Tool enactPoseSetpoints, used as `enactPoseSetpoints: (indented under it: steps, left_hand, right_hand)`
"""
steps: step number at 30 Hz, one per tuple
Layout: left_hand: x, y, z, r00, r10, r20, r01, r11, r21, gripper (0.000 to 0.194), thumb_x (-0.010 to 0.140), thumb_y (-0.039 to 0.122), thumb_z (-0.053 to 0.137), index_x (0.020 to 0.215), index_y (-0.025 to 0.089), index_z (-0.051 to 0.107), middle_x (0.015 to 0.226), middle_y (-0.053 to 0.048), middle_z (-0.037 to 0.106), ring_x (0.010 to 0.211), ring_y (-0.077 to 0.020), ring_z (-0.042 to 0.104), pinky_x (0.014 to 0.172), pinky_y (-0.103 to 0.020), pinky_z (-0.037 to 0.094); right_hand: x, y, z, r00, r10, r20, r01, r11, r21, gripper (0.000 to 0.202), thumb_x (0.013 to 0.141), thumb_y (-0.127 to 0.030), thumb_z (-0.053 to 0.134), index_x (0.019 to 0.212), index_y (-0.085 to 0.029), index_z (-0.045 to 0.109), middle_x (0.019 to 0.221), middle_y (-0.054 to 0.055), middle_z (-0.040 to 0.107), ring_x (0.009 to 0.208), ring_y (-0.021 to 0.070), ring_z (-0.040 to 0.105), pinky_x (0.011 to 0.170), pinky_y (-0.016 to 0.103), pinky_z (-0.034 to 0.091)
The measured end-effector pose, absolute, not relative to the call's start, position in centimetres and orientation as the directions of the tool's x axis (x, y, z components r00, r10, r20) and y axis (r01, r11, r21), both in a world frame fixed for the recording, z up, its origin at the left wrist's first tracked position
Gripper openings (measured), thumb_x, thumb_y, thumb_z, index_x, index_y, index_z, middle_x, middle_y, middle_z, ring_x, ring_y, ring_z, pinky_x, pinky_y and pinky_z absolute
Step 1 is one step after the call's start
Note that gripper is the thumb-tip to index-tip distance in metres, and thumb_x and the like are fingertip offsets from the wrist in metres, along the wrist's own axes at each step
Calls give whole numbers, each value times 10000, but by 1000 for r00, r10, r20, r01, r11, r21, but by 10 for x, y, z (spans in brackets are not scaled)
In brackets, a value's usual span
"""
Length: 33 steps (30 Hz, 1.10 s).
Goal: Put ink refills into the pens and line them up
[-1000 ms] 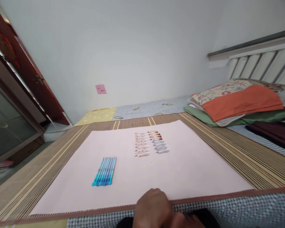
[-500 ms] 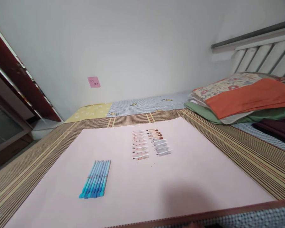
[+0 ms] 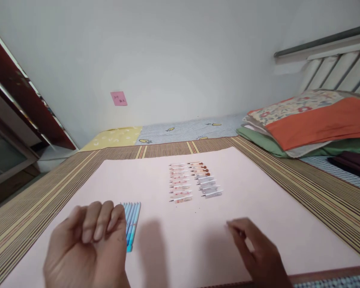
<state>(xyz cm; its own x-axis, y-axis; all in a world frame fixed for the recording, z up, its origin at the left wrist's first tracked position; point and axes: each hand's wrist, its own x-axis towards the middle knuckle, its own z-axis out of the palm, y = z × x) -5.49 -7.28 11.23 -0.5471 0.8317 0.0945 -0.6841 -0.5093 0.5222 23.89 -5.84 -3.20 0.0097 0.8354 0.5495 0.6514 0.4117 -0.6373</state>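
My left hand is raised at the lower left, palm towards me, its fingers curled into a loose fist with nothing visible in it. Behind it lies a row of blue pens on the pink sheet, their left part hidden by the hand. At the lower right my right hand hovers over the sheet, thumb and forefinger tips together, with no object showing between them. Two columns of slim pens lie farther back: pale pink-patterned ones at left, brown-topped ones and grey-clear ones at right.
The pink sheet lies on a striped mat. Folded bedding with an orange panel is stacked at the right, below a white radiator. A pink note sticks to the wall.
Both hands have come into view from below, the left one now covering part of the blue pens. The view has shifted slightly; the pens lie as before.
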Motion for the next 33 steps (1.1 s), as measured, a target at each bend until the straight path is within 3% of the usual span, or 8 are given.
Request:
enactPoseSetpoints:
  steps: [3,6,10,14,21,28,33]
  left_hand:
    - [-55,-56,123,-490,870,-60,-826,-441,350,351,874,32,451,675,217,229,535,90,271,428,-57,315,439,-206,338]
    - [-59,-50,120,-480,872,-99,-849,-433,303,349,871,25,448,684,221,228,545,91,267,430,-63,313,435,-218,326]
    - [-66,-53,113,-476,877,-66,-846,-437,304,352,860,15,464,695,222,232,555,91,274,441,-63,332,448,-217,334]
    - [-66,-53,112,-488,870,-72,-834,-440,333,365,845,13,473,697,225,216,548,92,273,433,-64,333,442,-216,329]
    - [-56,-44,110,-421,906,-56,-857,-376,352,380,840,5,471,693,228,201,537,90,300,429,-65,339,442,-216,338]
    - [-50,-45,114,-417,905,-85,-869,-370,327,357,860,12,463,687,226,236,538,90,291,429,-68,328,431,-229,332]
    - [-48,-44,116,-436,893,-108,-860,-379,343,369,863,14,466,673,223,230,538,86,265,426,-71,313,415,-229,310]
  right_hand:
    - [249,-7,-11,78,855,512,692,323,-645,216,959,-348,483,956,-222,659,936,67,693,833,203,643,748,305,515]
    - [251,37,-8,51,906,421,748,245,-617,244,925,-231,435,954,-198,674,1012,81,695,939,224,641,820,343,500]
    - [244,66,-23,-14,931,364,801,228,-554,346,894,-100,394,1049,-160,698,1089,105,693,1038,230,613,927,371,459]
    - [240,71,-44,-19,946,324,818,201,-539,408,887,-54,377,1091,-170,712,1076,96,692,1031,221,604,921,351,451]
    - [241,68,-54,-107,960,257,875,214,-434,510,760,66,383,1096,-154,698,1140,113,656,1076,244,569,939,350,413]
    - [243,59,-50,-82,960,268,827,216,-519,451,703,64,369,974,-182,632,1093,77,634,1023,214,575,889,313,423]
    - [246,53,-47,-85,970,226,822,196,-534,576,700,62,369,1152,-171,639,1164,86,663,1088,231,583,963,355,413]
